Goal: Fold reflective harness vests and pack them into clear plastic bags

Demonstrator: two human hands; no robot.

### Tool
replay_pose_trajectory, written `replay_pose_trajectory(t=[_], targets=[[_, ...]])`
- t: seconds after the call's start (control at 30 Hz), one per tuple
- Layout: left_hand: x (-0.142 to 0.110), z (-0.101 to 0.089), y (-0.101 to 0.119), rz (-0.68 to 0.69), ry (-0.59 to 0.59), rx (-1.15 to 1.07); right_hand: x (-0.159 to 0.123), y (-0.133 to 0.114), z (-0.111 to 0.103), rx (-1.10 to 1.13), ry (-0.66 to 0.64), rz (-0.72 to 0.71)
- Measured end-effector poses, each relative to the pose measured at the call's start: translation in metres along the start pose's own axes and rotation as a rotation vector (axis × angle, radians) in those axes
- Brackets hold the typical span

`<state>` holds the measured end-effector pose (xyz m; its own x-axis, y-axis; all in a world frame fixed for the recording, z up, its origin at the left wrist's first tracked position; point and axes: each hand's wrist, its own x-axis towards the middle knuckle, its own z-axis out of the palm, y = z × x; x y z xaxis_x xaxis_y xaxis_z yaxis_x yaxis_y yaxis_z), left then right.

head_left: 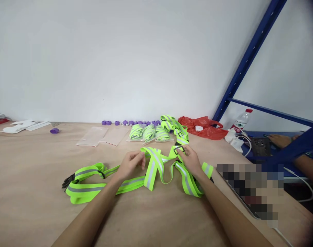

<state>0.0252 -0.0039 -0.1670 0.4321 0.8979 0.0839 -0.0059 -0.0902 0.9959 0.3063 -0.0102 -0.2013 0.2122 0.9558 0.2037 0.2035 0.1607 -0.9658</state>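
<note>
The green reflective strap (87, 189) spreads across the near middle of the surface (38, 206). Our left hand (130, 164) pinches a length of it between closed fingers; our right hand (191, 161) grips the black slider (178, 150) and the webbing at it. Because the loops cross between our hands, we could twist the band or pull it into a snag; a loose pinch could let an end slip. If we drag it, the black clip (68, 181) at the left could catch a loop.

At the far side, three clear packets (136, 132) hold coiled green straps. Left of them, two flat clear bags (92, 136) show nothing inside. We cannot tell what the red bag (204, 126) at the far right holds.
</note>
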Motion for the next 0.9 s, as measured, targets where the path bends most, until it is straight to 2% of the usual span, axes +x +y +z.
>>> replay_pose_trajectory(t=[0.07,0.17,0.37,0.5,0.6,0.7,0.8,0.9], targets=[[-0.001,0.003,-0.006,-0.034,0.001,0.072,-0.001,-0.003,0.001,0.092,-0.028,0.051],[-0.002,0.014,-0.012,-0.071,0.023,0.140,-0.005,-0.006,0.006,0.139,-0.085,0.044],[0.002,0.032,-0.010,-0.017,0.079,0.035,-0.010,-0.001,0.014,-0.025,-0.197,-0.027],[0.003,0.024,-0.003,0.023,0.151,-0.102,-0.007,0.006,0.010,-0.277,-0.151,-0.059],[0.002,0.017,0.000,0.047,0.210,-0.222,-0.007,0.003,0.006,-0.380,-0.134,-0.106],[0.002,0.013,0.001,0.053,0.248,-0.307,-0.010,-0.004,0.004,-0.411,-0.163,-0.202],[0.002,0.012,0.002,0.057,0.294,-0.272,-0.013,-0.010,0.004,-0.466,-0.212,-0.330],[0.002,0.010,0.005,0.057,0.325,-0.253,-0.016,-0.014,0.004,-0.511,-0.335,-0.343]])
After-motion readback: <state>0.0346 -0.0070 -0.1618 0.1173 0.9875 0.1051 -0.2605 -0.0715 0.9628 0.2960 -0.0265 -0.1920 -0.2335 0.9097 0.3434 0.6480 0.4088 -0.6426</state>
